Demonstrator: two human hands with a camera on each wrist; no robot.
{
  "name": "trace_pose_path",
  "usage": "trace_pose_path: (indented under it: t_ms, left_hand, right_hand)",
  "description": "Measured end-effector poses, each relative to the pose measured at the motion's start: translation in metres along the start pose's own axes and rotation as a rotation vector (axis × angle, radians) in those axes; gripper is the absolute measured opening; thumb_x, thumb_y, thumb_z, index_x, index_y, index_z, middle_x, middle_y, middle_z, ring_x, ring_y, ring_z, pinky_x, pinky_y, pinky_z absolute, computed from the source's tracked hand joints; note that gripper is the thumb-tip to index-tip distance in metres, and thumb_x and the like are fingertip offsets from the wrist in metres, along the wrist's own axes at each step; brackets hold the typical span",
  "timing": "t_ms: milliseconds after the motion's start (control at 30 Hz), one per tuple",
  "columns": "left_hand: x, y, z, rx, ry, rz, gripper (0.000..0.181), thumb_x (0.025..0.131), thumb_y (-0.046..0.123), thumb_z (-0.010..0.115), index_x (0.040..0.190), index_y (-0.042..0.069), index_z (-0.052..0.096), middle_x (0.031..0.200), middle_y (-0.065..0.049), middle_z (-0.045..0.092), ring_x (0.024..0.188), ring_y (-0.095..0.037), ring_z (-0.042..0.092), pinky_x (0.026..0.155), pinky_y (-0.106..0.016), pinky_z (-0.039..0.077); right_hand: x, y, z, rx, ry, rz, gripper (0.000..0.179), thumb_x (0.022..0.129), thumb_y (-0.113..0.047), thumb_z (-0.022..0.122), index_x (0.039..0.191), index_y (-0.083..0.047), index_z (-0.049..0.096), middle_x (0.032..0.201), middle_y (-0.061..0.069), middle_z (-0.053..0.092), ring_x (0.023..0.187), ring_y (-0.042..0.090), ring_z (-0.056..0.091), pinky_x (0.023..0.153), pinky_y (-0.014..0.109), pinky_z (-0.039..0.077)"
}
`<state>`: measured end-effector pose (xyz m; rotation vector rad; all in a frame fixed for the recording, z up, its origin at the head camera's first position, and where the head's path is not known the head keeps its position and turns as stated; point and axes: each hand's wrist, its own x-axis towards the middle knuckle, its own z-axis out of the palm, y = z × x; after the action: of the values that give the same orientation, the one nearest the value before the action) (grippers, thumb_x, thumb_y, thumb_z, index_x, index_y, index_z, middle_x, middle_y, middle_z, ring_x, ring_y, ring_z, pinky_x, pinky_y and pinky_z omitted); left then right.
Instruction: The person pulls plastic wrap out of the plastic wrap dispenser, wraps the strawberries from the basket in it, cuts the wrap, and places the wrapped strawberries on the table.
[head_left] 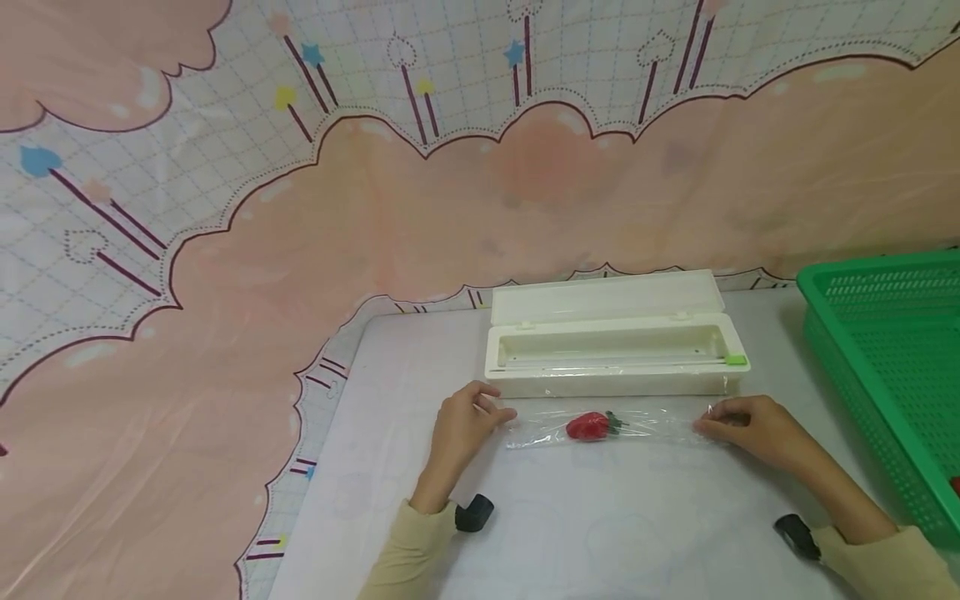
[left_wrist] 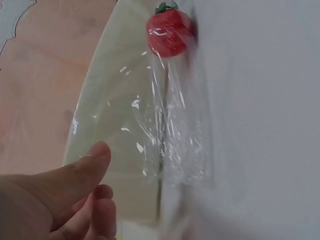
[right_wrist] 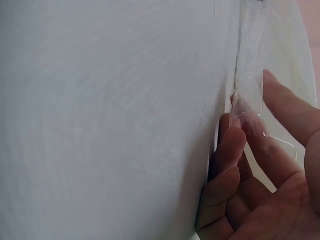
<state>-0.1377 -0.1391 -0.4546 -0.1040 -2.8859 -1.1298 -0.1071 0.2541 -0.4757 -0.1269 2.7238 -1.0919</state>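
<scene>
A red strawberry (head_left: 590, 426) with green leaves lies in a strip of clear cling film (head_left: 651, 425) on the white table. My left hand (head_left: 467, 427) hovers at the strip's left end. In the left wrist view its thumb (left_wrist: 95, 160) stands apart from the film, its other fingers bent and holding nothing. My right hand (head_left: 757, 429) holds the right end; in the right wrist view the film (right_wrist: 250, 65) gathers at its bent fingers. Just behind lies a white cling film dispenser (head_left: 615, 385), lid raised, with a green slide cutter (head_left: 737, 360).
A green plastic basket (head_left: 862, 408) stands at the right, with a bit of something red at its edge of view. Behind the table hangs a pink and white patterned cloth (head_left: 450, 217). Black devices (head_left: 474, 512) sit at both wrists.
</scene>
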Motion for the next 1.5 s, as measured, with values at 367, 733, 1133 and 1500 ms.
trace_pose_path:
  t_ms: [367, 733, 1133, 1500]
  left_hand:
    - [0.0, 0.041, 0.006, -0.064, 0.027, 0.112, 0.018, 0.085, 0.025, 0.08, 0.094, 0.012, 0.071, 0.077, 0.002, 0.068, 0.063, -0.006, 0.059, 0.055, -0.02, 0.049]
    - [0.018, 0.087, 0.025, -0.076, -0.086, 0.245, 0.018, 0.085, 0.029, 0.079, 0.094, 0.015, 0.071, 0.078, 0.005, 0.067, 0.066, -0.003, 0.06, 0.06, -0.018, 0.048]
    - [0.031, 0.122, 0.051, -0.053, -0.18, 0.34, 0.022, 0.085, 0.035, 0.078, 0.095, 0.018, 0.07, 0.076, 0.009, 0.067, 0.066, 0.002, 0.058, 0.06, -0.014, 0.045]
    - [0.04, 0.147, 0.07, 0.04, -0.207, 0.405, 0.022, 0.087, 0.04, 0.076, 0.096, 0.021, 0.071, 0.078, 0.013, 0.069, 0.068, 0.005, 0.057, 0.06, -0.01, 0.04]
  right_hand:
    - [0.0, 0.002, -0.003, 0.07, -0.054, 0.019, 0.036, 0.093, -0.029, 0.07, 0.109, 0.003, 0.072, 0.103, 0.013, 0.073, 0.085, 0.014, 0.063, 0.066, 0.023, 0.052]
    - [0.0, 0.003, -0.001, 0.086, -0.004, 0.001, 0.036, 0.094, -0.029, 0.07, 0.112, 0.002, 0.071, 0.102, 0.012, 0.074, 0.088, 0.014, 0.064, 0.068, 0.023, 0.052]
    - [-0.001, -0.007, 0.002, 0.162, 0.034, 0.089, 0.047, 0.098, -0.038, 0.062, 0.115, 0.006, 0.068, 0.078, 0.002, 0.063, 0.067, 0.012, 0.054, 0.056, 0.025, 0.047]
    - [0.001, -0.01, 0.001, 0.307, 0.026, 0.08, 0.05, 0.103, -0.036, 0.054, 0.116, 0.011, 0.064, 0.097, 0.014, 0.073, 0.071, 0.014, 0.07, 0.064, 0.027, 0.058]
